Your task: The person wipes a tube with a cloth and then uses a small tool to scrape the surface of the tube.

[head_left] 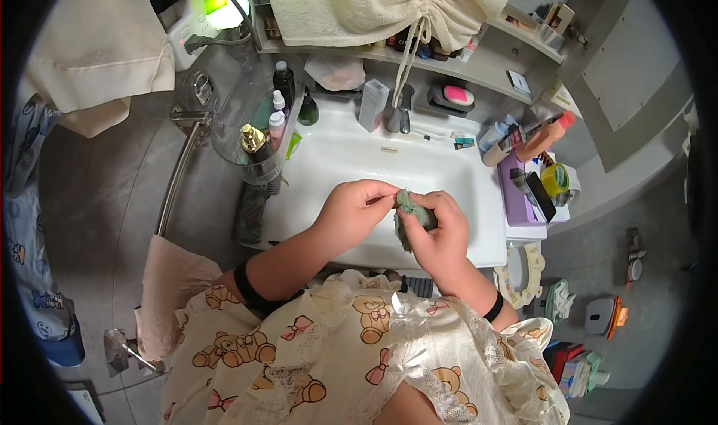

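Note:
Over the white sink (456, 163), both my hands meet on a small grey-green crumpled cloth (416, 213). My left hand (356, 214) is closed, its thumb and fingertips pinching the cloth's upper edge. On the other side, my right hand (440, 233) wraps around the cloth, with the thumb laid across its front. Part of the cloth hangs below the right thumb, and the rest is hidden behind the fingers. The black tap (401, 111) stands at the sink's far side, beyond my hands.
A clear shelf with bottles (256, 139) stands left of the sink. A soap dish with pink soap (456, 96) sits behind it. On the right are an orange bottle (548, 135) and a purple box (516, 201). A cream garment (374, 10) hangs above the tap, its cords dangling.

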Demonstrator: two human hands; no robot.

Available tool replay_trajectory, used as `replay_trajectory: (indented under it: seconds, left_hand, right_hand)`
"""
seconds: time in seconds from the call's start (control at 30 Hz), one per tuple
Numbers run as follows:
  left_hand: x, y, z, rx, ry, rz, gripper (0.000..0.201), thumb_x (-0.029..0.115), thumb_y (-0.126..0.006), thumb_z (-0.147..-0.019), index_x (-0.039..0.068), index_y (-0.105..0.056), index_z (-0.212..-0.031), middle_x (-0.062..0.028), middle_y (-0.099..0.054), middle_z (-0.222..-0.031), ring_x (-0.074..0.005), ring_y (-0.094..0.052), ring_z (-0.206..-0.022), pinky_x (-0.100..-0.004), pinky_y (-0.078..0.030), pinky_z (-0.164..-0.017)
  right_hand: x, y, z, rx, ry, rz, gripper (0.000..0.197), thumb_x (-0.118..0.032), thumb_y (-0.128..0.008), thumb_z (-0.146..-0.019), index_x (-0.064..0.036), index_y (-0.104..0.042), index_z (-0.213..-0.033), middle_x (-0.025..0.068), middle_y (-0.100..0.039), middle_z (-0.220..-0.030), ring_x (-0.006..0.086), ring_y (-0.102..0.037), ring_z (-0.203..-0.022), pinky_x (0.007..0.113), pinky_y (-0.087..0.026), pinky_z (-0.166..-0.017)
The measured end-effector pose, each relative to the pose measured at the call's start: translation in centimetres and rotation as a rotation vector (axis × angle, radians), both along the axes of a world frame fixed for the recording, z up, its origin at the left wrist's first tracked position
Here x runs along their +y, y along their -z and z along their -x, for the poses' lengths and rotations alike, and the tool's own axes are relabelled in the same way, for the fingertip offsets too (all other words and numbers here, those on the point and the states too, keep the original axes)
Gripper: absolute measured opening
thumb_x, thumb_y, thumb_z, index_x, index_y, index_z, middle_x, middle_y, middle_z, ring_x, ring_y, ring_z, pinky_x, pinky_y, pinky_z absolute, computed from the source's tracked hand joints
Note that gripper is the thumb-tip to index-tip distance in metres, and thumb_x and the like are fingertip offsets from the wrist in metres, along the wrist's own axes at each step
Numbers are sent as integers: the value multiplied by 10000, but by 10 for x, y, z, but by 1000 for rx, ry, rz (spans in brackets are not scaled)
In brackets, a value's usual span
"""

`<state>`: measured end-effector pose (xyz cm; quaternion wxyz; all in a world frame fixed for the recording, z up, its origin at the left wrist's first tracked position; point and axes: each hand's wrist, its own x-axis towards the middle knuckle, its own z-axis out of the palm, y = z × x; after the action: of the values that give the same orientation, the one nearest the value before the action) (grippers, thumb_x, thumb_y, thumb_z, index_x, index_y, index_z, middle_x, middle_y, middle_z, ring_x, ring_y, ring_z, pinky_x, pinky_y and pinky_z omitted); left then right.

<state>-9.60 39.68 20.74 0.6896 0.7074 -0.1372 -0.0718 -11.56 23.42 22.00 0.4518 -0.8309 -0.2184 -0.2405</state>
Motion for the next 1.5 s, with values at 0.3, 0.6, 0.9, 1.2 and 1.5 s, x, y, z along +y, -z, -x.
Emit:
replay_trajectory:
  seconds: [0.3, 0.6, 0.9, 1.2, 1.5]
  left_hand:
    - [0, 4, 0, -90, -60, 28, 154, 8, -555, -843, -26, -609, -983, -60, -642, -888, -81, -584, -800, -212, -471, -724]
    - [4, 4, -3, -65, -108, 83, 85, 1, -560, -839, -26, -602, -908, -87, -645, -882, -113, -608, -818, -235, -485, -748]
    - [16, 1, -9, 107, -212, 165, 120, 50, -527, -856, -44, -579, -910, -89, -623, -835, -147, -612, -774, -271, -497, -746]
    - [16, -4, -6, 322, -224, 245, 169, 108, -553, -850, -41, -583, -924, -95, -619, -850, -152, -598, -784, -280, -487, -750]
    - [-5, 0, -1, 249, -186, 292, 144, 71, -556, -847, -36, -595, -935, -79, -631, -882, -118, -580, -803, -248, -462, -761]
  right_hand:
    - [0, -5, 1, 20, 59, 33, 181, -66, -658, -680, -14, -593, -841, 118, -573, -737, 254, -578, -629, 302, -460, -545]
    - [-3, 0, -5, 80, 124, 68, 176, -83, -664, -685, -18, -593, -831, 127, -588, -747, 258, -591, -656, 308, -468, -569]
    - [-24, 24, -28, 362, 147, -140, 165, -94, -663, -729, -7, -582, -842, 91, -603, -755, 161, -578, -660, 266, -461, -600]
    - [-27, 17, -26, 519, -7, -399, 209, -29, -634, -753, -12, -529, -932, 25, -567, -799, 83, -530, -701, 215, -441, -639]
    - [1, -2, 2, 320, -24, -269, 189, -34, -660, -743, 14, -540, -882, 75, -617, -792, 107, -567, -739, 242, -455, -675]
